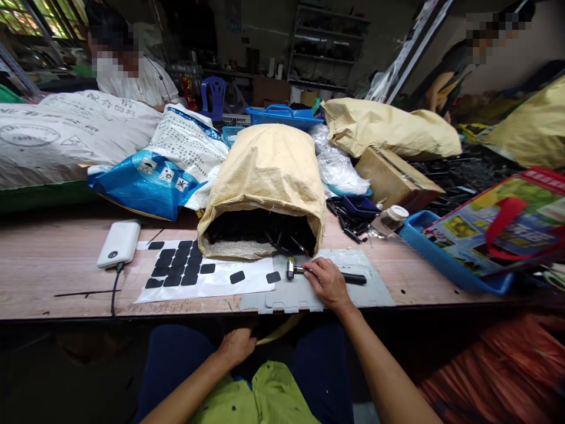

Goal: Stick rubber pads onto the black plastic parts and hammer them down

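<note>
My right hand (329, 284) is closed around the shaft of a small hammer (355, 278) lying on a grey mat (375, 282) at the table's front. The hammer's metal head points left, its black handle right. Below the table edge, over my lap, my left hand (238, 346) is curled at the end of a yellowish strip (280, 330) that looks like a sack's edge; its fingertips are hidden. Left of the hammer, a white sheet (225, 292) bears several black rounded patches (176, 275), with a few set apart toward the mat. Behind it lies an open tan sack (276, 159) with black pieces inside.
A white power bank (118, 242) with a cable sits at left. Blue-and-white sacks (163, 159) line the back left. On the right are a jar (388, 221), a cardboard box (392, 176) and a blue tray (463, 274) holding a colourful bag. Two people work across the table.
</note>
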Demonstrator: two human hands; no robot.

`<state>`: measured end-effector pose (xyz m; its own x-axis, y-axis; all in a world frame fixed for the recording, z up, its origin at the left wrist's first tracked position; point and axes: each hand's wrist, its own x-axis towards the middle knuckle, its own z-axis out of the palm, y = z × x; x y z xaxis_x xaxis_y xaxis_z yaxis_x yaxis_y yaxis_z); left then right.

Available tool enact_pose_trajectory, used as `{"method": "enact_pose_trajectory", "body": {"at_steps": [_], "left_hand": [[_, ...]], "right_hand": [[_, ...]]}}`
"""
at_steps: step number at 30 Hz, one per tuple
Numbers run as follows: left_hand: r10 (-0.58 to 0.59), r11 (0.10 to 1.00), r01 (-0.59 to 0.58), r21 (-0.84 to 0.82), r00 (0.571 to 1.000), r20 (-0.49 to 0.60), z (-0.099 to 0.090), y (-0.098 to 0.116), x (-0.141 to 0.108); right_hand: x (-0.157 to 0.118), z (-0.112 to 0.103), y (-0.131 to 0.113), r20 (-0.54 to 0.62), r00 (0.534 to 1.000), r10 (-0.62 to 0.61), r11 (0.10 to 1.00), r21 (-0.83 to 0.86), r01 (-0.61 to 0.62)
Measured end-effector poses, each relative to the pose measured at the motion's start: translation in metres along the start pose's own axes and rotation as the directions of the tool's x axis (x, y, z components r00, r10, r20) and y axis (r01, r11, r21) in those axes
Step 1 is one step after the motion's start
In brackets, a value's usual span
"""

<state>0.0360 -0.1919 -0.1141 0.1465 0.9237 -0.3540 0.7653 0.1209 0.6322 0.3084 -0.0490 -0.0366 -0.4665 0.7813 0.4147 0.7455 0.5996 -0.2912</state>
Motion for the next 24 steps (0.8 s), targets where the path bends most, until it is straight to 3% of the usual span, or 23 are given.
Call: {"method": "enact_pose_trajectory", "body": {"at_steps": [3, 5, 6, 7, 8, 10, 12, 16, 18, 21, 24], "left_hand": [[0.153, 0.988, -0.152, -0.021, 0.963, 0.22, -0.038, 0.026, -0.015], [0.317, 0.944, -0.254, -0.212, 0.877, 0.361, -0.074, 0.053, -0.012], [0.377, 0.918, -0.303, -0.256, 0.867, 0.325, -0.092, 0.068, -0.005], [0.401, 0.906, -0.356, -0.228, 0.895, 0.196, -0.107, 0.081, 0.006], [0.407, 0.905, -0.397, -0.152, 0.913, 0.036, -0.12, 0.093, 0.02], [0.434, 0.901, -0.428, 0.07, 0.883, -0.18, -0.136, 0.112, 0.054], [0.495, 0.856, -0.419, 0.302, 0.833, -0.248, -0.141, 0.123, 0.087], [0.566, 0.725, -0.399, 0.562, 0.809, -0.156, -0.136, 0.134, 0.126], [0.589, 0.683, -0.397, 0.613, 0.795, -0.141, -0.134, 0.135, 0.125], [0.638, 0.653, -0.404, 0.64, 0.75, -0.177, -0.137, 0.126, 0.105], [0.604, 0.707, -0.412, 0.575, 0.774, -0.188, -0.139, 0.1, 0.081]], "right_hand": [[0.0, 0.001, 0.0, 0.006, 1.0, -0.002, 1.0, -0.011, 0.002], [0.0, 0.001, 0.0, 0.01, 1.0, -0.002, 1.0, -0.022, 0.002], [0.0, 0.002, 0.0, 0.012, 1.0, -0.001, 1.0, -0.026, 0.001], [0.0, 0.002, 0.0, 0.014, 1.0, 0.0, 1.0, -0.03, 0.001], [0.0, 0.002, 0.0, 0.015, 1.0, -0.001, 0.999, -0.032, 0.001], [-0.001, 0.002, 0.001, 0.017, 1.0, -0.003, 0.999, -0.034, 0.003], [-0.001, 0.002, 0.001, 0.018, 1.0, -0.001, 0.999, -0.036, 0.001], [-0.001, 0.001, 0.002, 0.024, 1.0, -0.001, 0.999, -0.036, 0.002], [-0.001, 0.001, 0.001, 0.019, 1.0, -0.002, 0.999, -0.035, 0.002], [-0.001, 0.001, 0.001, 0.009, 1.0, -0.006, 1.0, -0.03, 0.006], [-0.001, 0.002, 0.001, 0.003, 1.0, -0.01, 1.0, -0.025, 0.01]]}}
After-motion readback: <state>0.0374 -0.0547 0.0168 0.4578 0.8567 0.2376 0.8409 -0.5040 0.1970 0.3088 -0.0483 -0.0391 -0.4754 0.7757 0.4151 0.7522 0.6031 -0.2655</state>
